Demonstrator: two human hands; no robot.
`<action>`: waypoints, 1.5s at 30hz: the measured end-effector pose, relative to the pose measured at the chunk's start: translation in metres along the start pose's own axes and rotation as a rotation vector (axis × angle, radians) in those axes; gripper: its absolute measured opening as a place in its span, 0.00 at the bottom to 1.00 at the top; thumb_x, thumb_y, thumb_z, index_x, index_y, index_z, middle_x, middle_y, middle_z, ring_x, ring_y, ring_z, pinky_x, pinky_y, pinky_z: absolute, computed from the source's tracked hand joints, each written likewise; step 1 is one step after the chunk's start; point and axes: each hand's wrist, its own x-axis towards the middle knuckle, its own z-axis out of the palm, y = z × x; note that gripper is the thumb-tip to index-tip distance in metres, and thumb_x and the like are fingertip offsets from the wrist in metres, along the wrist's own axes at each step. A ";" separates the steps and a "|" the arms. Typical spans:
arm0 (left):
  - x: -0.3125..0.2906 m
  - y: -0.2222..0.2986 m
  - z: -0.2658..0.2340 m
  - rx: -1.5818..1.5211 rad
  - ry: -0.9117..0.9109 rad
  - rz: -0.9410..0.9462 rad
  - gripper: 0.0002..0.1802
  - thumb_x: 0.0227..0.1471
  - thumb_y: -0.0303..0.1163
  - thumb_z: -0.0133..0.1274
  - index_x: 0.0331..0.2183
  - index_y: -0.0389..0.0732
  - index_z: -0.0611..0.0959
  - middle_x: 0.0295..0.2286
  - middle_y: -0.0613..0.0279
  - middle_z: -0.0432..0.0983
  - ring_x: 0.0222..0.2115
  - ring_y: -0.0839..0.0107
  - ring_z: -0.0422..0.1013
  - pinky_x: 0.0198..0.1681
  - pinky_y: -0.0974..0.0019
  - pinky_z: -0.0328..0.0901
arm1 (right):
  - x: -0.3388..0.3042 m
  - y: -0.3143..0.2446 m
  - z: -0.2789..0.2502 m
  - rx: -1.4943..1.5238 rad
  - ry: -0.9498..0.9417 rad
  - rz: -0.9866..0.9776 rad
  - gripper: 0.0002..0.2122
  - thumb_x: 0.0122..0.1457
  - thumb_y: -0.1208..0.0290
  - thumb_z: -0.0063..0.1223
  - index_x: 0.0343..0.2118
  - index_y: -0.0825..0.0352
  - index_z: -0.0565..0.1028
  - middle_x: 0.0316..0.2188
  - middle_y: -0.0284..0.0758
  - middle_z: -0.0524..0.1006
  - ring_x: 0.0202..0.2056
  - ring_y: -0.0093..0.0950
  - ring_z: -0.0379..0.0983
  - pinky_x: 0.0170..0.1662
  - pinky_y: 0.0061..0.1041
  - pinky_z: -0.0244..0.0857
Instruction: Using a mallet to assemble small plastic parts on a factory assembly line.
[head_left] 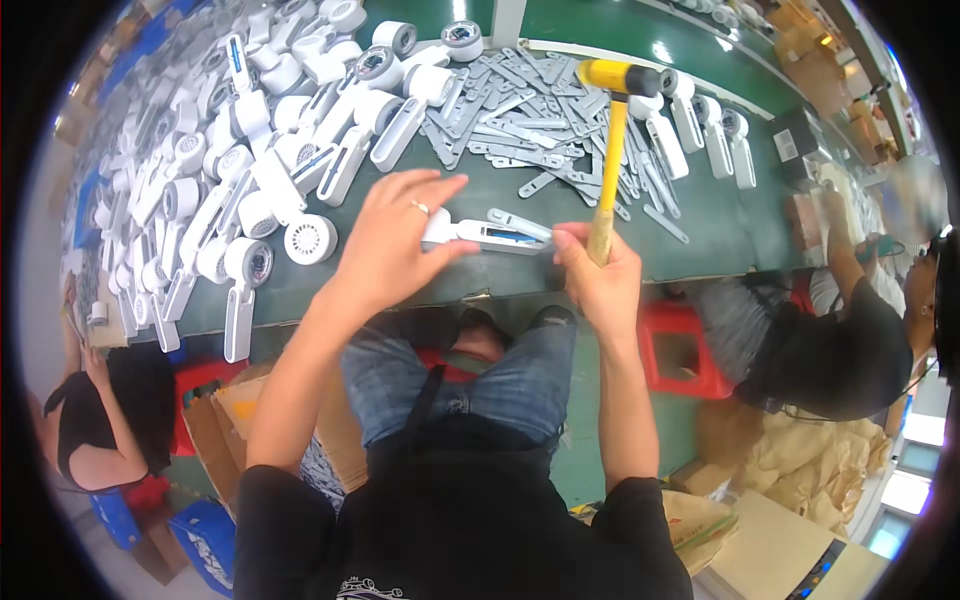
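Observation:
A white handheld fan (500, 238) lies sideways near the table's front edge, its handle cavity exposed with something blue inside. My left hand (390, 235) is open over the fan's head end, fingers and thumb apart, partly hiding it. My right hand (605, 275) is closed around the wooden-looking lower handle of a yellow-and-black hammer (612, 150), which stands upright with its head away from me. By that hand's thumb and fingertip is one end of a grey handle cover strip (518, 222), slanting over the fan's handle; the fingertips seem to pinch it.
Many white fans (225, 170) are heaped at left. Loose grey strips (540, 110) lie in a pile beyond my hands. Several fans (712, 135) stand in a row at right on the green table (720, 240). Other people sit at both sides, near red stools (680, 350).

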 end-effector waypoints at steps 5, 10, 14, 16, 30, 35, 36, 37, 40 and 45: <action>-0.013 -0.003 0.026 -0.103 0.050 -0.012 0.36 0.49 0.36 0.71 0.58 0.40 0.78 0.42 0.56 0.82 0.49 0.51 0.74 0.58 0.52 0.66 | 0.012 0.003 0.010 -0.157 -0.159 -0.060 0.10 0.63 0.69 0.68 0.43 0.68 0.84 0.26 0.25 0.80 0.28 0.13 0.71 0.30 0.18 0.64; -0.017 -0.006 0.035 -0.190 0.117 -0.023 0.28 0.49 0.34 0.71 0.51 0.41 0.82 0.38 0.58 0.81 0.45 0.53 0.75 0.52 0.53 0.69 | 0.019 -0.022 0.009 -0.313 -0.230 0.056 0.09 0.62 0.71 0.68 0.43 0.67 0.85 0.26 0.25 0.80 0.29 0.14 0.72 0.31 0.19 0.64; -0.016 -0.013 0.036 -0.144 0.146 0.091 0.22 0.49 0.34 0.71 0.46 0.42 0.84 0.38 0.59 0.81 0.44 0.53 0.75 0.50 0.55 0.69 | 0.027 -0.025 0.007 -0.391 -0.286 0.023 0.08 0.62 0.71 0.68 0.42 0.67 0.86 0.26 0.25 0.80 0.28 0.14 0.72 0.31 0.19 0.64; -0.018 -0.015 0.037 -0.162 0.137 0.073 0.24 0.49 0.34 0.71 0.48 0.42 0.84 0.38 0.59 0.82 0.44 0.53 0.75 0.51 0.55 0.69 | 0.030 -0.025 0.006 -0.383 -0.326 0.031 0.08 0.61 0.72 0.68 0.41 0.67 0.86 0.26 0.26 0.80 0.28 0.15 0.72 0.31 0.19 0.64; -0.012 -0.015 0.035 -0.176 0.073 0.128 0.18 0.49 0.31 0.71 0.42 0.41 0.85 0.38 0.61 0.83 0.45 0.56 0.76 0.51 0.54 0.68 | 0.033 -0.035 0.005 -0.431 -0.335 0.055 0.09 0.62 0.69 0.67 0.42 0.68 0.86 0.23 0.28 0.79 0.25 0.17 0.72 0.29 0.23 0.63; -0.008 -0.014 0.033 -0.144 0.069 0.130 0.12 0.48 0.30 0.70 0.36 0.42 0.86 0.35 0.62 0.82 0.44 0.58 0.78 0.49 0.56 0.69 | 0.026 -0.038 0.011 -0.546 -0.234 0.108 0.13 0.65 0.66 0.64 0.46 0.69 0.84 0.21 0.31 0.79 0.20 0.19 0.71 0.25 0.24 0.64; -0.006 -0.015 0.034 -0.148 0.070 0.134 0.12 0.48 0.30 0.70 0.36 0.42 0.86 0.35 0.62 0.82 0.44 0.58 0.78 0.49 0.56 0.69 | 0.028 -0.033 0.010 -0.353 -0.283 0.211 0.14 0.66 0.65 0.64 0.49 0.69 0.82 0.20 0.28 0.77 0.18 0.16 0.67 0.22 0.21 0.58; -0.006 -0.013 0.034 -0.149 0.082 0.135 0.11 0.49 0.31 0.70 0.35 0.42 0.87 0.34 0.63 0.81 0.42 0.60 0.77 0.48 0.57 0.69 | 0.027 -0.027 0.008 -0.157 -0.328 0.316 0.16 0.67 0.65 0.64 0.52 0.70 0.81 0.18 0.26 0.75 0.15 0.13 0.63 0.18 0.19 0.53; -0.006 -0.011 0.031 -0.139 0.094 0.137 0.10 0.50 0.32 0.69 0.35 0.42 0.87 0.33 0.64 0.81 0.41 0.62 0.77 0.47 0.57 0.69 | 0.030 -0.010 0.008 0.065 -0.323 0.376 0.17 0.69 0.65 0.62 0.54 0.72 0.79 0.17 0.26 0.73 0.13 0.13 0.60 0.15 0.18 0.51; -0.005 -0.008 0.032 -0.115 0.074 0.093 0.12 0.47 0.30 0.70 0.37 0.44 0.89 0.38 0.63 0.85 0.44 0.59 0.79 0.51 0.54 0.71 | 0.023 0.001 0.013 0.012 -0.222 0.349 0.13 0.67 0.65 0.64 0.47 0.70 0.83 0.15 0.24 0.70 0.12 0.14 0.58 0.15 0.19 0.49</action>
